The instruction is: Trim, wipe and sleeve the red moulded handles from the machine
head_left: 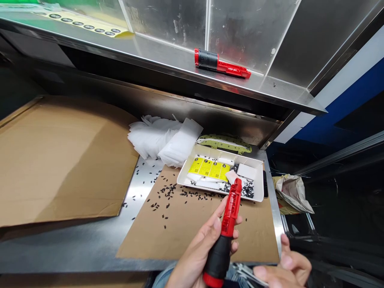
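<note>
My left hand (pixel 198 248) is wrapped around a flashlight-like housing (pixel 221 256) with a black barrel, a red end ring and an open red channel pointing up and away. Low at the right is my right hand (pixel 285 266), its fingers curled and slightly blurred. Thin whitish strips (pixel 247 274) run to its thumb and appear gripped there; their exact kind is unclear. Just beyond the housing's tip stands a white tray (pixel 183 178) with yellow printed labels (pixel 210 169), white pieces and many small black parts (pixel 247 189).
Another red-and-black housing (pixel 207 60) lies on the metal shelf (pixel 150 50), beside a sticker sheet (pixel 81 24) farther left. White sheets (pixel 162 138) and a green strip (pixel 225 143) sit behind the tray. A large cardboard box (pixel 60 160) fills the left; loose black bits dot the cardboard mat (pixel 168 240).
</note>
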`<state>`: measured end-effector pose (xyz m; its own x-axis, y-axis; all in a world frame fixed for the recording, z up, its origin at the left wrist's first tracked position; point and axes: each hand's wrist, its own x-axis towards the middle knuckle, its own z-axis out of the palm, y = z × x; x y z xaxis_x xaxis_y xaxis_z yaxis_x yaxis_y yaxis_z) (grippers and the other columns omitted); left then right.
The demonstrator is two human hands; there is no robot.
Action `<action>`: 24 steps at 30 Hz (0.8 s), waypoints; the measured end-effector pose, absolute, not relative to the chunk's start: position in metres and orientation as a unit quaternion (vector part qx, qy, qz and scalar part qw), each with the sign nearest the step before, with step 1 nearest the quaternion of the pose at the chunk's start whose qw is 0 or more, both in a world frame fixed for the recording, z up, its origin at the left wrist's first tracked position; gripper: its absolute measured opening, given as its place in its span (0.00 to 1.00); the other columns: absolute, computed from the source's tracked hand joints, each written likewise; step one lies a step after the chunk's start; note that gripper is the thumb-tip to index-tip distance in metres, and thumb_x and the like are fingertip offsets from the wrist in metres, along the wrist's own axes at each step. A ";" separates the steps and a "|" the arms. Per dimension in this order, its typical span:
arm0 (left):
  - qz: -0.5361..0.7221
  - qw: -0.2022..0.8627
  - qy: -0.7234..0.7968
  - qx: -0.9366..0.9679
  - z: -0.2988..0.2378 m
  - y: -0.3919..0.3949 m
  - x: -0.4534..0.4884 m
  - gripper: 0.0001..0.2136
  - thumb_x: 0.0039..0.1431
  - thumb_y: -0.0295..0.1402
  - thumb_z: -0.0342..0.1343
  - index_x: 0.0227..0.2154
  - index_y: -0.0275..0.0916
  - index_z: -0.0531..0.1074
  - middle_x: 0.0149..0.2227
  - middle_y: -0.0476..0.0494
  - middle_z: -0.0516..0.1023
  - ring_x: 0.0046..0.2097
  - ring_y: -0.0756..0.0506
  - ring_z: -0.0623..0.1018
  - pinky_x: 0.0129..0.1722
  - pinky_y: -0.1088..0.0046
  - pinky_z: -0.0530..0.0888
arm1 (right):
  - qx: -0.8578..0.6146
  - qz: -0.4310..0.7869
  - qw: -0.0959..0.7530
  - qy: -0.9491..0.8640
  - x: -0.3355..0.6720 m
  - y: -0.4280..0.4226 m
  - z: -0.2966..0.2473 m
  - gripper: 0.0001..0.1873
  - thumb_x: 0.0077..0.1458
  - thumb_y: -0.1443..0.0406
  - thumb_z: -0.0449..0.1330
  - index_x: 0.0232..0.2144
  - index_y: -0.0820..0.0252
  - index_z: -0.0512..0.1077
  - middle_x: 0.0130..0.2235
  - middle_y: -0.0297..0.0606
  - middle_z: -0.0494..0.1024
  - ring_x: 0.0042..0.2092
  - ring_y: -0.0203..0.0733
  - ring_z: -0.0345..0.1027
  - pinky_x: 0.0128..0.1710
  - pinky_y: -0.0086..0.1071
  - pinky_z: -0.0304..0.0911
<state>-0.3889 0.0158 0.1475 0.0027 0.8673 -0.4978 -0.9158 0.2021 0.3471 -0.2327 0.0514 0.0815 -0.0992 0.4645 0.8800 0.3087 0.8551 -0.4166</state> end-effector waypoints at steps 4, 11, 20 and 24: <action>0.637 0.700 0.322 -0.038 0.147 0.016 -0.390 0.24 0.55 0.37 0.63 0.56 0.42 0.69 0.44 0.36 0.79 0.36 0.49 0.77 0.38 0.74 0.75 | -0.280 0.047 0.617 -0.734 -0.226 0.054 0.075 0.07 0.61 0.61 0.56 0.30 0.50 0.70 0.19 0.28 0.72 0.25 0.41 0.55 0.60 0.50 0.56; 0.618 0.706 0.345 -0.034 0.147 0.014 -0.390 0.27 0.55 0.38 0.63 0.58 0.45 0.66 0.45 0.38 0.78 0.34 0.49 0.77 0.35 0.75 0.75 | -0.328 0.118 0.571 -0.743 -0.252 0.036 0.102 0.07 0.51 0.67 0.62 0.32 0.50 0.69 0.24 0.30 0.78 0.36 0.47 0.53 0.59 0.56 0.49; 0.622 0.704 0.343 -0.015 0.153 0.016 -0.391 0.21 0.54 0.38 0.63 0.52 0.47 0.73 0.44 0.41 0.78 0.31 0.51 0.75 0.34 0.77 0.73 | -0.349 0.147 0.556 -0.740 -0.255 0.032 0.113 0.16 0.44 0.75 0.60 0.33 0.50 0.69 0.24 0.29 0.78 0.38 0.47 0.52 0.59 0.60 0.46; 0.613 0.710 0.346 -0.012 0.152 0.014 -0.390 0.22 0.55 0.38 0.63 0.53 0.47 0.71 0.44 0.41 0.78 0.31 0.51 0.75 0.34 0.77 0.72 | -0.353 0.140 0.549 -0.744 -0.253 0.032 0.116 0.13 0.46 0.74 0.61 0.31 0.50 0.68 0.25 0.29 0.78 0.38 0.46 0.54 0.59 0.59 0.47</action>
<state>-0.3902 0.0138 0.1518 0.0096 0.8626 -0.5058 -0.8793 0.2482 0.4066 -0.2530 0.0319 0.1158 -0.1476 0.6800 0.7182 0.3725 0.7109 -0.5966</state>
